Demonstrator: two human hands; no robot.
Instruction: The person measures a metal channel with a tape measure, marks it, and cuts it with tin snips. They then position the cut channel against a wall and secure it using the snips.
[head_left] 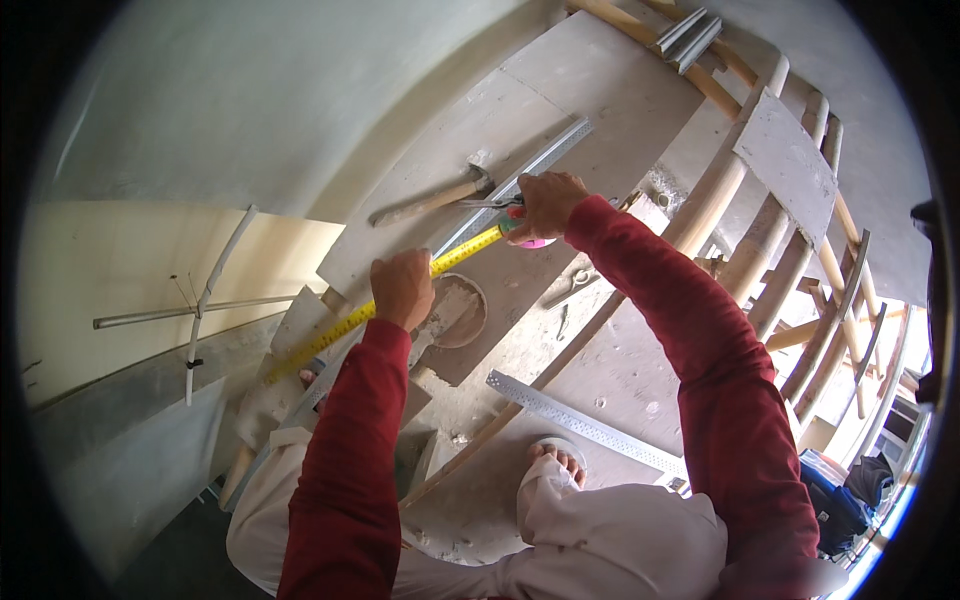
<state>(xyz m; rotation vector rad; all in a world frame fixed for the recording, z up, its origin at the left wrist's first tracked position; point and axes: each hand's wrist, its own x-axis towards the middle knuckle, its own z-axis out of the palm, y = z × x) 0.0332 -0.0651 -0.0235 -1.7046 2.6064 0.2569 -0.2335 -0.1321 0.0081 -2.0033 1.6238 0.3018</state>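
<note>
A tape measure's yellow blade [467, 252] is pulled out and slants down to the left past my left hand [403, 290], whose fingers are closed on it. My right hand [550, 207] is closed round the tape's case, which shows pink and green below the fingers. A metal tool with silver jaws [487, 204], which look like snips, also sticks out of my right hand. Under both hands runs a long perforated metal strip [545, 155]. A hammer [430, 203] with a wooden handle lies just beyond, on the grey boards [600, 90].
A round tub [465, 312] holds pale plaster-like material. Another perforated strip [590, 425] lies near my bare foot [555, 458]. Wooden poles [725, 190] stand along the right, with a board [790, 155] across them. Two tied rods [205, 300] stand by the left wall.
</note>
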